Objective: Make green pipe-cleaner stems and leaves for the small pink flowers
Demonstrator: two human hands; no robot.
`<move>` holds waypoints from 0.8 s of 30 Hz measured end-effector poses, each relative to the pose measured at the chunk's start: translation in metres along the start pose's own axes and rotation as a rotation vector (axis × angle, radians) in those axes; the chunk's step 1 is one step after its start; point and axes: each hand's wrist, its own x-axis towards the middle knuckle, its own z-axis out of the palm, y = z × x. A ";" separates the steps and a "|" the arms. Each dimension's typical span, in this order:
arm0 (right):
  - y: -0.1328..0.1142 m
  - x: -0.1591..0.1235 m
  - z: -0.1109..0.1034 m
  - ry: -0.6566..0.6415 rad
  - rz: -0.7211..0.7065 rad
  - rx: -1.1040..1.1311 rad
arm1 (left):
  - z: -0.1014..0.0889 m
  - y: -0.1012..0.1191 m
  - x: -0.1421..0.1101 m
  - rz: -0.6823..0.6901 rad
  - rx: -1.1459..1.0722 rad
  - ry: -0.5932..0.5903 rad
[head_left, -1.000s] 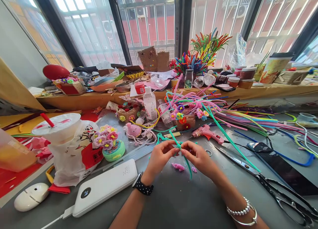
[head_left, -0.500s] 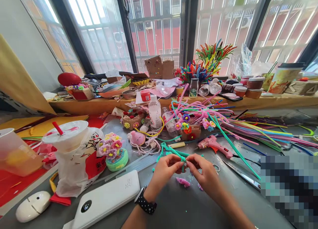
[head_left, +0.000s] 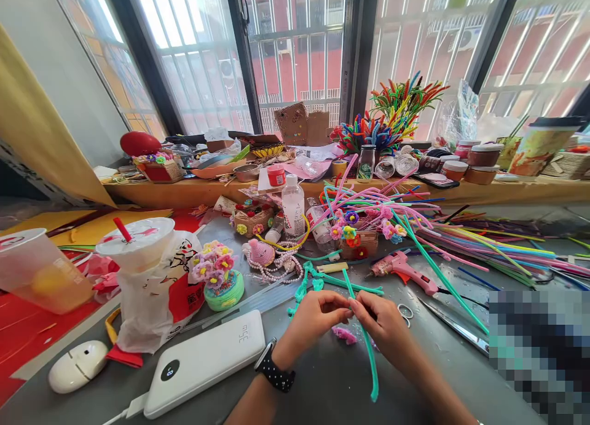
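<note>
My left hand (head_left: 316,317) and my right hand (head_left: 380,323) meet fingertip to fingertip over the grey table (head_left: 332,388). Both pinch a teal pipe cleaner (head_left: 369,357) that runs up behind my fingers and hangs down toward me. More teal pipe-cleaner loops (head_left: 318,280) lie just beyond my hands. A small pink fuzzy piece (head_left: 345,334) rests on the table under my fingers. A black watch is on my left wrist.
A white power bank (head_left: 207,360), a white mouse (head_left: 76,365) and a bagged drink cup (head_left: 138,253) lie to the left. A pink glue gun (head_left: 401,268), scissors (head_left: 454,326) and a heap of coloured pipe cleaners (head_left: 461,234) are to the right. Bottles and flower crafts crowd the back.
The view has shifted up and to the right. My hands have turned the teal pipe cleaner, so a long end now hangs toward me instead of a short knot between my fingers.
</note>
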 end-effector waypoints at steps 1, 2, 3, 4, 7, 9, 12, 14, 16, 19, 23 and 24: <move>0.001 0.000 0.001 0.023 0.006 0.004 | 0.002 0.002 -0.001 0.054 0.106 0.030; 0.001 0.000 0.002 0.047 0.013 0.011 | 0.003 0.003 -0.001 0.130 0.228 0.076; 0.002 0.000 0.002 0.068 0.023 0.022 | 0.005 0.005 -0.002 0.199 0.337 0.112; 0.002 0.001 0.003 0.084 0.034 0.036 | 0.007 0.006 -0.003 0.258 0.431 0.130; 0.004 0.001 0.004 0.111 0.072 0.096 | 0.011 0.004 -0.005 0.367 0.639 0.136; 0.006 0.001 0.005 0.116 0.099 0.137 | 0.012 0.001 -0.005 0.396 0.739 0.134; 0.008 0.001 0.004 0.101 0.139 0.218 | 0.012 -0.002 -0.004 0.398 0.765 0.157; 0.007 0.001 0.003 0.079 0.153 0.311 | 0.011 -0.002 -0.004 0.376 0.656 0.181; 0.006 0.001 0.002 0.037 0.173 0.450 | 0.009 0.002 -0.003 0.333 0.494 0.175; 0.001 0.000 0.000 -0.058 0.238 0.655 | 0.004 0.009 -0.004 0.250 0.294 0.108; -0.002 0.001 -0.003 -0.056 0.184 0.592 | -0.002 0.012 -0.004 0.099 0.040 0.000; -0.002 0.002 -0.003 -0.037 0.152 0.520 | -0.002 0.012 -0.004 0.056 -0.024 -0.026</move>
